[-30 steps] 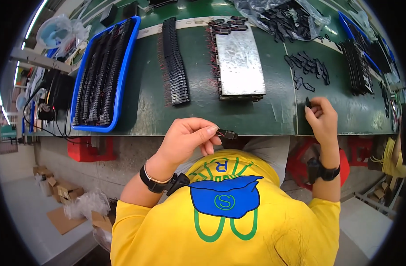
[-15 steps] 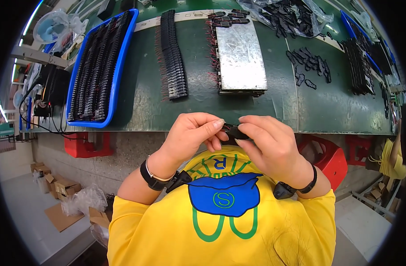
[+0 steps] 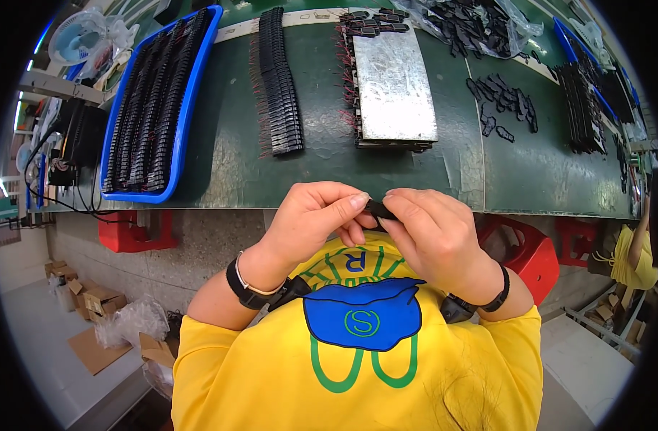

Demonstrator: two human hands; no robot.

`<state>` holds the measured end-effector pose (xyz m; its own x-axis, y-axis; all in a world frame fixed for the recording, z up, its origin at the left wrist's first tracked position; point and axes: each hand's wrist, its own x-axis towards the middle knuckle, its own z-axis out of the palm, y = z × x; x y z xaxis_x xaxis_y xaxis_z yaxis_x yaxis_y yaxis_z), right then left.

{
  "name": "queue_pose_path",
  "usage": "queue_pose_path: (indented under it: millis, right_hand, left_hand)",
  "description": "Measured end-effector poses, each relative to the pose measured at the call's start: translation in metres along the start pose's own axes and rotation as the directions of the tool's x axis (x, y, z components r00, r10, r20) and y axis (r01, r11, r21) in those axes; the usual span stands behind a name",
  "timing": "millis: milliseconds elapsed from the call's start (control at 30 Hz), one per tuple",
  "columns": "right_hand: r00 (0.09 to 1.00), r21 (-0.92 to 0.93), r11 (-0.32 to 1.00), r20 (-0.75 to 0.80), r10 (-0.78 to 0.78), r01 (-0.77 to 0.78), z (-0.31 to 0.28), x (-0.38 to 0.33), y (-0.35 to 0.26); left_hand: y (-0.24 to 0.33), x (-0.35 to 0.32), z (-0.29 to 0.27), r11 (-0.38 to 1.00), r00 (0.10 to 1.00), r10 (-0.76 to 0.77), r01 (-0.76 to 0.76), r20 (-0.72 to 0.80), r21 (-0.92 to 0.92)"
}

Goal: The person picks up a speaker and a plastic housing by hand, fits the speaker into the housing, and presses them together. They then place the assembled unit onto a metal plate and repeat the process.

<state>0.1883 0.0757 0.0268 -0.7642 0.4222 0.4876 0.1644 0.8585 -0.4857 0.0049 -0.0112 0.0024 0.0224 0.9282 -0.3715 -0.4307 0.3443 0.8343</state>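
A small black plastic part [image 3: 380, 210] is pinched between my hands, just off the table's near edge. My left hand [image 3: 316, 217] holds its left end between thumb and forefinger, with the other fingers curled beneath. On the part's right side, the thumb and fingers of my right hand [image 3: 438, 228] are closed, covering much of it. Beyond my hands, a metal block [image 3: 395, 86] stands on the table, with black parts and red wires along its left side and several black wired parts [image 3: 372, 25] on top. Left of it lies a long row of black wired parts [image 3: 280, 93].
A blue tray [image 3: 177, 154] packed with black parts sits at left on the green table [image 3: 322, 169]. Loose black frames [image 3: 505, 100] and a clear bag [image 3: 524, 29] of black pieces lie at right. Red stools [image 3: 534, 262] stand below the edge; another person's yellow sleeve [image 3: 627, 258] shows far right.
The black part has turned slightly between my fingers, and red wire seen at it before no longer shows. Both hands keep their pinch. The whole view has shifted a little.
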Motion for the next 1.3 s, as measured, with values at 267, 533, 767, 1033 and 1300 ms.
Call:
queue_pose_path:
  millis: [267,533,767,1033,1300]
  right_hand:
    - [1.000,0.006,1.000,-0.009,-0.003,0.003,0.001,-0.002,-0.001]
    - [0.993,-0.049,0.993,-0.048,-0.109,0.106,0.008,-0.005,0.003]
    - [0.986,-0.023,0.990,-0.090,-0.139,0.138,0.009,-0.004,0.001]
    - [0.977,0.530,0.821,0.122,0.172,-0.211,0.004,-0.006,0.015]
    - [0.993,0.502,0.859,-0.108,-0.053,0.100,0.017,-0.007,0.024]
  left_hand:
    - [-0.002,-0.003,0.001,0.997,0.998,0.060,-0.060,0.008,0.052]
    - [-0.004,-0.013,0.008,0.970,0.979,0.205,-0.204,0.004,0.133]
    - [-0.005,-0.016,0.006,0.731,0.873,0.482,-0.449,0.077,0.514]
    - [-0.006,-0.015,0.002,0.544,0.750,0.635,-0.604,0.184,0.583]
    - [-0.001,-0.005,0.001,0.303,0.606,0.712,-0.721,0.355,0.623]
